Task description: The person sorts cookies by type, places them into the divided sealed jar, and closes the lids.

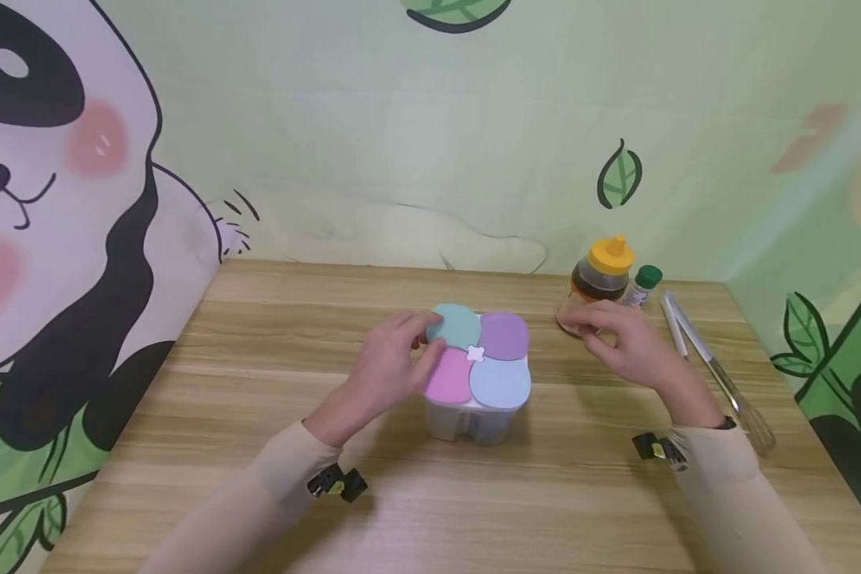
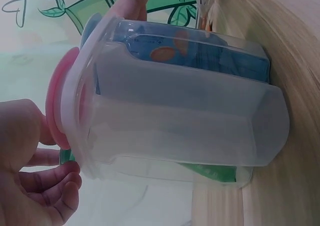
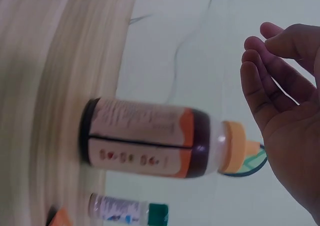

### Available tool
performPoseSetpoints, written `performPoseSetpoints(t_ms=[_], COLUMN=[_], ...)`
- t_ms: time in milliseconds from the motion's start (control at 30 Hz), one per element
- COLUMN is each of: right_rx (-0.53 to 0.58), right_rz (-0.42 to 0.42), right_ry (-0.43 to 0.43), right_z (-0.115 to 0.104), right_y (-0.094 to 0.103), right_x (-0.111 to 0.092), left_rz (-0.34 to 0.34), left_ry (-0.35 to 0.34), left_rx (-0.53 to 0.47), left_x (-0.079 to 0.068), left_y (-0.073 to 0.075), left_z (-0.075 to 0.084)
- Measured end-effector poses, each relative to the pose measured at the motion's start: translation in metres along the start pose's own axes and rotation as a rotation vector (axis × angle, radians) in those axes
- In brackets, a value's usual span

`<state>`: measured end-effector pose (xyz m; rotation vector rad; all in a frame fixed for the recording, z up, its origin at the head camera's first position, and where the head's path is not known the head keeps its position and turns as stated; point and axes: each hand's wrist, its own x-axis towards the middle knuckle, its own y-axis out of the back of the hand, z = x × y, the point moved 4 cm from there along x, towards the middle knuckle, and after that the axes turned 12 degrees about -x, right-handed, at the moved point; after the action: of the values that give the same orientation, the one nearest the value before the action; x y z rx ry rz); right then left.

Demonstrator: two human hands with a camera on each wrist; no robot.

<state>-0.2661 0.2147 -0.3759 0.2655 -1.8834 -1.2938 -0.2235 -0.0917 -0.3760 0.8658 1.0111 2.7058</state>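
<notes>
A clear plastic container [image 2: 175,116] with four petal-shaped lids stands upright on the table, a blue packet [image 2: 205,53] and something green [image 2: 215,172] showing through its walls. My left hand [image 1: 387,363] pinches the left edge of the teal lid [image 1: 459,325], its thumb close by the pink lid [image 1: 448,379]. Purple [image 1: 505,335] and blue [image 1: 501,383] lids lie flat on the right half. Bent loosely, with nothing in its fingers, my right hand [image 1: 627,343] hovers before a squeeze bottle [image 1: 597,281] of dark syrup with a yellow nozzle cap.
A small green-capped jar [image 1: 644,285] stands beside the bottle. To the right lie a whisk [image 1: 739,402] and another long metal utensil [image 1: 674,323]. Behind the table rises a wall covering [image 1: 373,159] printed with a panda and leaves.
</notes>
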Motion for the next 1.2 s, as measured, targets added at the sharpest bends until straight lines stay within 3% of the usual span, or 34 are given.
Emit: performPoseSetpoints(t_ms=[267,533,700,967,1067,1200], right_rx=[-0.015,-0.026,-0.035,-0.066,-0.073,-0.091], right_rz=[-0.058,-0.166,-0.209,-0.218,-0.231,-0.249], right_ry=[-0.1,-0.296,-0.365,-0.403,-0.421,-0.442], right_z=[0.019,0.045,0.057,0.068,0.071,0.072], right_y=[-0.002,-0.007,-0.009,-0.01,-0.011,-0.01], right_x=[-0.019,-0.038,-0.048,-0.063,-0.065,-0.068], left_rz=[-0.03,-0.044,-0.031,-0.11,-0.15,-0.218], left_ry=[0.018,0.027,-0.052,-0.216,-0.225,-0.183], left_rx=[0.003,0.016,0.016,0.015,0.033,0.073], left_x=[0.003,0.005,0.007,0.006,0.006,0.006], left_y=[0.0,0.002,0.004,-0.002,-0.003,-0.004], left_z=[-0.002,-0.004,-0.004,-0.004,-0.004,-0.003])
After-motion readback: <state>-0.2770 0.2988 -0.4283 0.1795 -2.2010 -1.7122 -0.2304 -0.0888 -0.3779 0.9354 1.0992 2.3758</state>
